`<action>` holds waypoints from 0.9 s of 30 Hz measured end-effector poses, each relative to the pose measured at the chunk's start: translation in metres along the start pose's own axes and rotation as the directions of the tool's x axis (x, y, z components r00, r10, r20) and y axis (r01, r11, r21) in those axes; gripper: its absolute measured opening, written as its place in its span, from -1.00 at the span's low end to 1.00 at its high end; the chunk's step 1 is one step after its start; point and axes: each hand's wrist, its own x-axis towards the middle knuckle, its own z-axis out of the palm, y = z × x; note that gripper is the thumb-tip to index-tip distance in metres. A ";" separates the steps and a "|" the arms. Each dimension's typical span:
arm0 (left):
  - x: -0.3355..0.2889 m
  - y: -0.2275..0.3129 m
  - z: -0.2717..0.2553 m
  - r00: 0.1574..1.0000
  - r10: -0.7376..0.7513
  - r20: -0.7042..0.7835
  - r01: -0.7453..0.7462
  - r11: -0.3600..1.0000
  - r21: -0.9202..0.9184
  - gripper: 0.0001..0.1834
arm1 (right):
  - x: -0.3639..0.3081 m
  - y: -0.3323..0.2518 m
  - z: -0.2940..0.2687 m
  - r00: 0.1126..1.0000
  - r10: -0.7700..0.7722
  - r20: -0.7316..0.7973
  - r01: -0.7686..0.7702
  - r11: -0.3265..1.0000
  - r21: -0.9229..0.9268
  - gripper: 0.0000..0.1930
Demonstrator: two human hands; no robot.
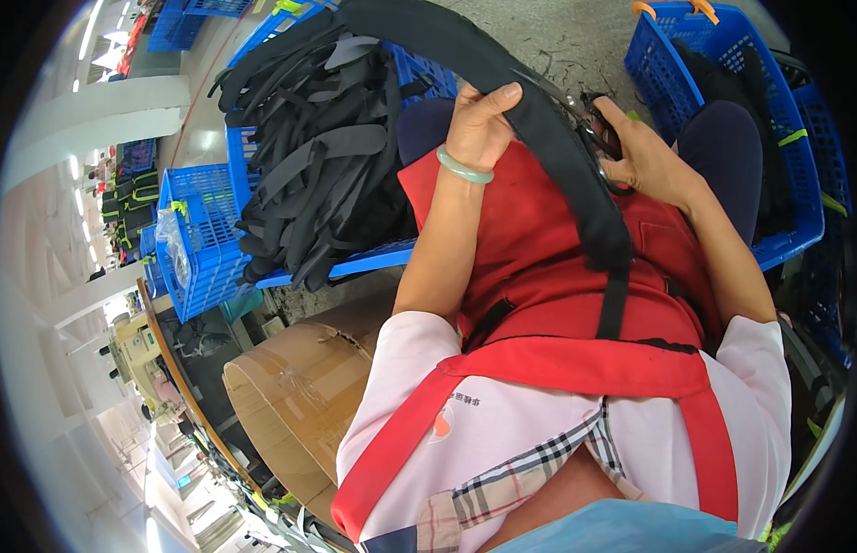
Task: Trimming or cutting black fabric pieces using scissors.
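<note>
Blue plastic crates [659,69] stand on the concrete floor [571,32]. Our left hand [481,124] pinches the black padded strap [543,129] above our red apron [530,240]; our right hand [651,157] grips scissors [599,140] by its edge. We likely do best holding the strap taut, blades angled off the fabric.

The strap [553,138] at upper centre looks like matt black cloth, the scissors [597,138] beside it shiny metal. At upper left and upper right, the crates [663,69] are smooth, faintly glossy plastic. The apron [539,240] is creased matt cloth, the bangle [465,167] smooth and glossy, the carton [331,405] dull cardboard.
</note>
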 end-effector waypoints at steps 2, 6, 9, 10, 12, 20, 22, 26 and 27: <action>0.000 0.002 0.003 0.998 0.005 -0.057 -0.007 0.999 -0.041 -0.79 | -0.003 0.001 -0.001 0.999 -0.032 -0.035 0.030 0.998 -0.054 -0.48; -0.001 -0.004 0.002 0.998 -0.040 0.044 0.040 0.999 0.004 -0.76 | -0.003 0.006 0.003 0.999 -0.020 -0.040 0.018 0.999 -0.051 -0.46; -0.002 -0.009 0.003 0.998 -0.048 0.051 0.049 0.998 -0.029 -0.75 | 0.001 0.006 0.007 0.998 -0.016 -0.068 0.013 0.999 -0.049 -0.46; -0.003 -0.008 0.002 0.999 -0.037 0.038 0.038 0.999 -0.027 -0.75 | 0.002 0.004 0.007 0.999 -0.009 -0.044 0.006 0.999 -0.049 -0.46; -0.002 -0.007 0.000 0.999 -0.027 0.025 0.027 0.999 -0.026 -0.75 | 0.002 0.003 0.005 1.000 0.000 -0.020 -0.001 0.999 -0.050 -0.47; -0.001 -0.001 -0.002 1.000 -0.012 -0.017 0.010 0.997 -0.082 -0.75 | -0.007 0.014 0.009 0.998 -0.064 -0.024 0.065 0.998 0.024 -0.49; -0.002 -0.004 -0.001 0.999 -0.013 -0.034 0.011 0.998 -0.065 -0.75 | -0.006 0.010 0.011 0.996 -0.076 -0.056 0.079 0.996 0.049 -0.51; -0.003 -0.007 -0.002 0.999 -0.033 0.030 0.034 0.999 -0.028 -0.73 | 0.002 0.007 0.012 0.976 -0.167 -0.141 0.170 0.985 0.012 -0.55; -0.004 -0.006 -0.002 0.999 -0.034 0.034 0.035 0.999 -0.023 -0.73 | 0.002 0.006 0.009 0.987 -0.131 -0.096 0.129 0.991 -0.020 -0.56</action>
